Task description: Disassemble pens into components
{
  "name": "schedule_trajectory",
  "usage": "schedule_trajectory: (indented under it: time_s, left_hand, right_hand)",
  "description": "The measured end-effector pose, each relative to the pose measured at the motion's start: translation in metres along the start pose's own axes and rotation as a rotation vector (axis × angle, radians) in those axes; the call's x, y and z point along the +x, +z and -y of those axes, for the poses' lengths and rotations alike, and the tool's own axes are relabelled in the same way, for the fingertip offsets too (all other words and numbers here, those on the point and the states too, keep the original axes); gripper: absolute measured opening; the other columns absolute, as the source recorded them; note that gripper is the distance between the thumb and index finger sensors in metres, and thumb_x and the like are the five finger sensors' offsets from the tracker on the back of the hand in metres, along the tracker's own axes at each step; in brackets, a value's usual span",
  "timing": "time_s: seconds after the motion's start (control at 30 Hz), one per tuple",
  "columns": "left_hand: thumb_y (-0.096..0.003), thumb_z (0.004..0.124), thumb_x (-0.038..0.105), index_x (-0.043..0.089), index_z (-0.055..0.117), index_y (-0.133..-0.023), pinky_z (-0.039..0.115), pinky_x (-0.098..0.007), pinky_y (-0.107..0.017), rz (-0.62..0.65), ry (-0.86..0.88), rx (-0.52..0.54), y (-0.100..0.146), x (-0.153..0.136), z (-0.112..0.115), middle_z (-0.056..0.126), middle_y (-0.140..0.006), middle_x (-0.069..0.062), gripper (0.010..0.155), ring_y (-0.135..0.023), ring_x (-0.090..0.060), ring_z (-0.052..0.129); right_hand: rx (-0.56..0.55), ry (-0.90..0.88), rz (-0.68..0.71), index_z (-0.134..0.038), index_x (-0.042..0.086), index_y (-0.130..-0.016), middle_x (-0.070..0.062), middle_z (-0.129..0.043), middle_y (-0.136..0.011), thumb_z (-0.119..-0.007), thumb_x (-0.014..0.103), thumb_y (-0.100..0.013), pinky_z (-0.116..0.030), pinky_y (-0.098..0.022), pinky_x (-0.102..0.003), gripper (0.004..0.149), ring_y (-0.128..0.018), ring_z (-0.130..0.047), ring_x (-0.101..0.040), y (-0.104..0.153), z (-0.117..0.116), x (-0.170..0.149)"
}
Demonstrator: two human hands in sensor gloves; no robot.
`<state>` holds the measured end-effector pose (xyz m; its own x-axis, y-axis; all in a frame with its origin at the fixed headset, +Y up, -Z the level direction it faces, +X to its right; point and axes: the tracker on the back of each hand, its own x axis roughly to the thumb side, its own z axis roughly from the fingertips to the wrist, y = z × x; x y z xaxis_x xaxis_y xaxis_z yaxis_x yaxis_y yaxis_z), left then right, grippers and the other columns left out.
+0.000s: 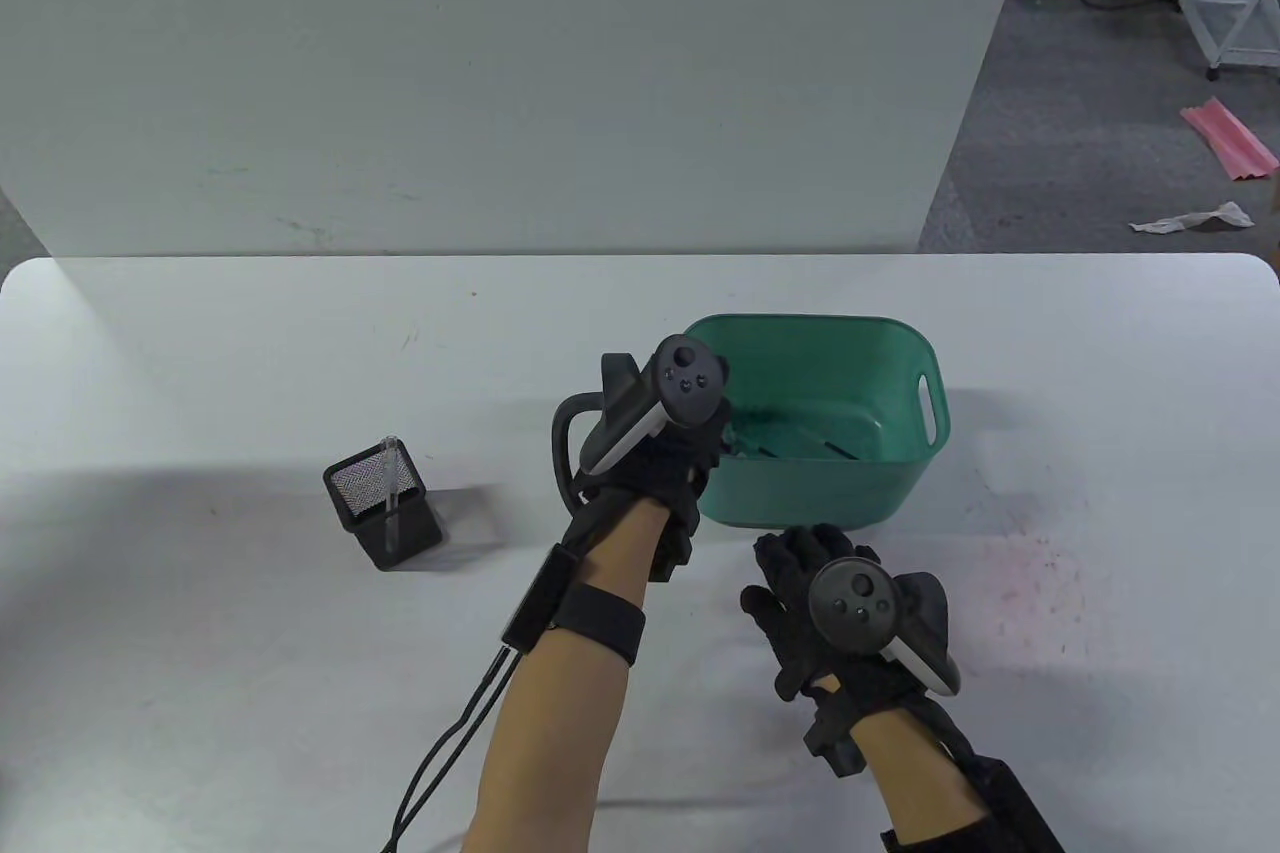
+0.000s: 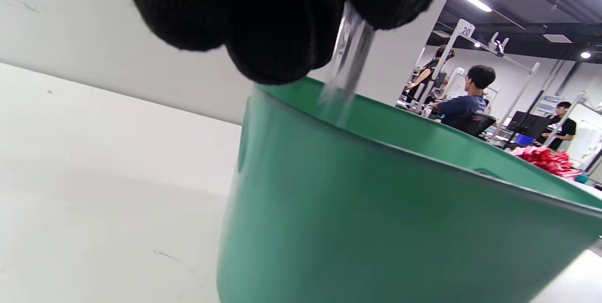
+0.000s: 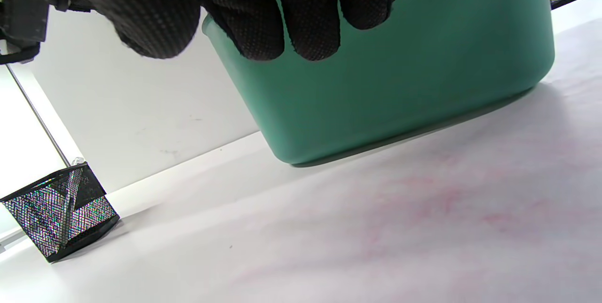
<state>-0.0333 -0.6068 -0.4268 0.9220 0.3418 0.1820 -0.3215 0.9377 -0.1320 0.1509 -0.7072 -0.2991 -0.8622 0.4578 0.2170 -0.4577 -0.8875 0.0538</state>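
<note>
My left hand (image 1: 705,453) is over the left rim of the green tub (image 1: 905,483). In the left wrist view its fingertips (image 2: 277,44) pinch a clear pen barrel (image 2: 350,53) that points down just above the tub's rim (image 2: 376,119). Thin dark pen parts (image 1: 800,448) lie on the tub's floor. My right hand (image 1: 795,563) is low over the table in front of the tub. In the right wrist view its fingers (image 3: 310,20) hang loose and hold nothing. A clear pen (image 1: 390,483) stands in a black mesh holder (image 1: 385,518) to the left.
The mesh holder also shows in the right wrist view (image 3: 61,213), left of the tub (image 3: 400,67). A white wall panel (image 1: 500,73) stands along the table's far edge. Cables (image 1: 450,733) trail from my left wrist. A faint pink stain (image 1: 1020,583) marks the table at right.
</note>
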Motion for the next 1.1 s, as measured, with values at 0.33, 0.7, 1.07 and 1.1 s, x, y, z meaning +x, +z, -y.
schedule_trajectory:
  time_s: [0.33, 0.7, 1.07, 1.1]
  left_hand:
    - [-0.0529, 0.078, 0.042, 0.035, 0.07, -0.102, 0.084, -0.051, -0.056, -0.013, -0.159, 0.136, 0.023, -0.059, -0.043, 0.087, -0.101, -0.002, 0.051, -0.074, -0.022, 0.101]
    - [-0.0527, 0.078, 0.038, 0.037, 0.069, -0.103, 0.08, -0.056, -0.066, -0.281, -0.312, 0.032, 0.048, -0.184, -0.066, 0.083, -0.105, -0.001, 0.051, -0.091, -0.026, 0.096]
    - [-0.0508, 0.084, 0.035, 0.042, 0.057, -0.107, 0.071, -0.058, -0.073, -0.359, -0.435, -0.135, 0.043, -0.23, -0.036, 0.071, -0.114, 0.003, 0.063, -0.106, -0.028, 0.081]
    - [-0.0507, 0.085, 0.035, 0.042, 0.056, -0.107, 0.071, -0.058, -0.074, -0.367, -0.446, -0.147, 0.041, -0.232, -0.033, 0.07, -0.115, 0.003, 0.064, -0.107, -0.028, 0.08]
  right_hand:
    - [-0.006, 0.0, 0.011, -0.06, 0.015, -0.105, -0.02, -0.058, -0.111, -0.068, 0.048, -0.056, -0.033, -0.07, -0.072, 0.06, -0.103, -0.045, -0.049, 0.0, -0.001, 0.002]
    - [0.013, 0.0, 0.009, -0.06, 0.015, -0.105, -0.021, -0.058, -0.111, -0.068, 0.048, -0.056, -0.033, -0.07, -0.072, 0.06, -0.103, -0.045, -0.049, 0.0, -0.003, 0.002]
    - [0.029, 0.003, 0.006, -0.06, 0.015, -0.105, -0.021, -0.058, -0.111, -0.068, 0.048, -0.056, -0.034, -0.07, -0.072, 0.06, -0.103, -0.045, -0.049, -0.001, -0.007, 0.005]
    - [0.03, 0.002, 0.006, -0.06, 0.015, -0.105, -0.021, -0.058, -0.111, -0.068, 0.048, -0.056, -0.034, -0.07, -0.072, 0.06, -0.102, -0.046, -0.049, -0.001, -0.007, 0.005]
